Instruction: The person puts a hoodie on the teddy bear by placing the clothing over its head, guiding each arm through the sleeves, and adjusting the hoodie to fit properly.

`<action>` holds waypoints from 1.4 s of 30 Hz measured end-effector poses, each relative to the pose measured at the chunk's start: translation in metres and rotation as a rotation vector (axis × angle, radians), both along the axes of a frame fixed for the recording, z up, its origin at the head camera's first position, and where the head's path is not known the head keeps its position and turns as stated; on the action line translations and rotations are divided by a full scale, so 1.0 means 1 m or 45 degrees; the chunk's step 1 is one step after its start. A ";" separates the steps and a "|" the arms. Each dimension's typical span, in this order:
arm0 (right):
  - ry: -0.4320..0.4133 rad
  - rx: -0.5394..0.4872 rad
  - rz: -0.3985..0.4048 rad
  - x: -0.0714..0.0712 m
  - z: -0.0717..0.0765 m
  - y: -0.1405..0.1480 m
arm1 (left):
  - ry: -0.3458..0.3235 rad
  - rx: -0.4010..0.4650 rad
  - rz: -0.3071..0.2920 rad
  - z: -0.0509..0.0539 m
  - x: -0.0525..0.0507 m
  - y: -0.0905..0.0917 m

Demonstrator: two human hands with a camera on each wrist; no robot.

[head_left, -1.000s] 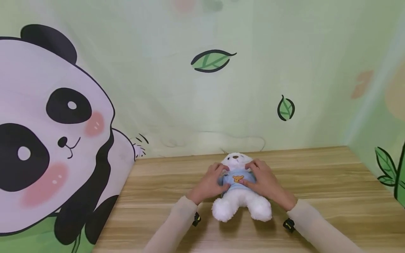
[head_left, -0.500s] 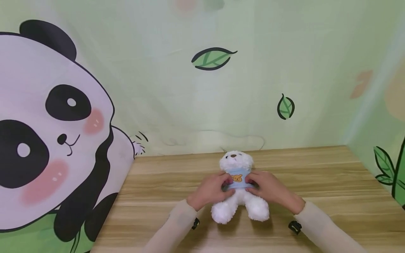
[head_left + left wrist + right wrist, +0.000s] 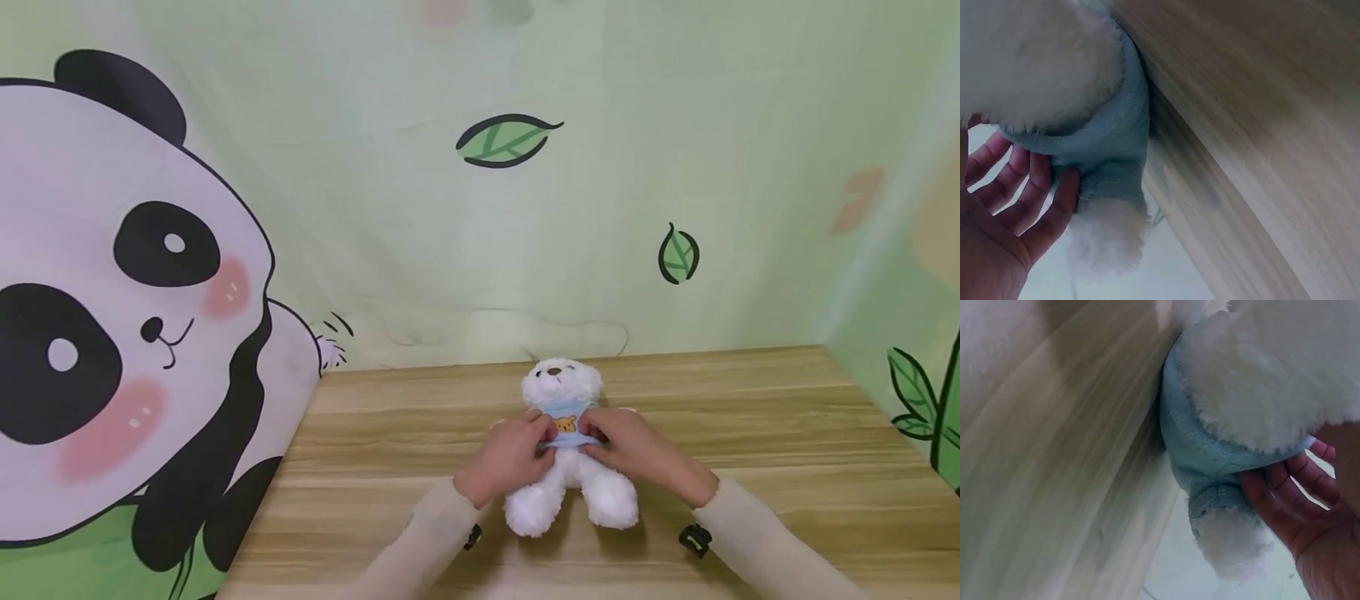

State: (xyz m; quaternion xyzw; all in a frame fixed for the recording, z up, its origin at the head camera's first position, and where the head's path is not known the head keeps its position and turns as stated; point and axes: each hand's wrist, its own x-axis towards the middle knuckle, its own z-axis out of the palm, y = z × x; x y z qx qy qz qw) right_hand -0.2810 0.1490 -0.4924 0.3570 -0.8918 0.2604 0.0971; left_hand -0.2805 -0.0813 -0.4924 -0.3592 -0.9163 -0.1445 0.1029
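A white fluffy teddy bear lies on its back, head toward the wall. It wears a light blue shirt with an orange animal print. My left hand pinches the shirt near its hem on the bear's left-hand side in the head view, and my right hand pinches it on the opposite side. Curled fingers meet the cloth in front while the thumbs sit by the hem. Both wrist views show fingers against the blue cloth, close to a sleeved fluffy arm. The bear's back is hidden.
Beneath the bear is a wood-grain table. A pale green backdrop rises behind its far edge, printed with leaves and a large panda at left. Another printed panel borders the right side.
Both hands have slid down from the bear's chest and neck to the shirt's lower part, fingers curling inward. Over the last half second they moved only slightly. The bear stays nearly in place.
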 end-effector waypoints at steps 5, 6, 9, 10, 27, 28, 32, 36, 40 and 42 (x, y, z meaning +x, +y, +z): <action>0.155 -0.050 0.091 0.001 -0.002 0.002 | 0.050 0.067 -0.066 -0.003 0.000 -0.005; 0.157 -0.077 0.126 0.001 -0.002 0.004 | 0.028 0.086 -0.083 -0.004 0.001 -0.007; 0.122 -0.160 0.234 0.001 -0.005 0.009 | -0.069 0.136 -0.125 -0.005 0.002 -0.015; 0.102 -0.179 0.268 0.001 -0.006 0.010 | -0.101 0.153 -0.138 -0.006 0.003 -0.017; 0.330 -0.014 -0.046 0.009 -0.011 0.003 | -0.133 0.206 0.001 -0.013 0.006 -0.020; 0.348 0.006 -0.053 0.008 -0.011 0.003 | -0.132 0.223 0.002 -0.013 0.005 -0.021; 0.375 -0.001 -0.084 0.005 -0.007 0.007 | -0.084 0.315 -0.012 -0.010 0.003 -0.022; 0.378 -0.070 -0.118 -0.001 -0.003 0.012 | -0.037 0.396 0.003 -0.003 -0.002 -0.024; 0.394 -0.063 -0.144 -0.008 0.007 0.018 | -0.021 0.409 0.069 0.007 -0.009 -0.027; 0.398 -0.050 -0.149 -0.011 0.013 0.021 | -0.009 0.394 0.101 0.014 -0.012 -0.029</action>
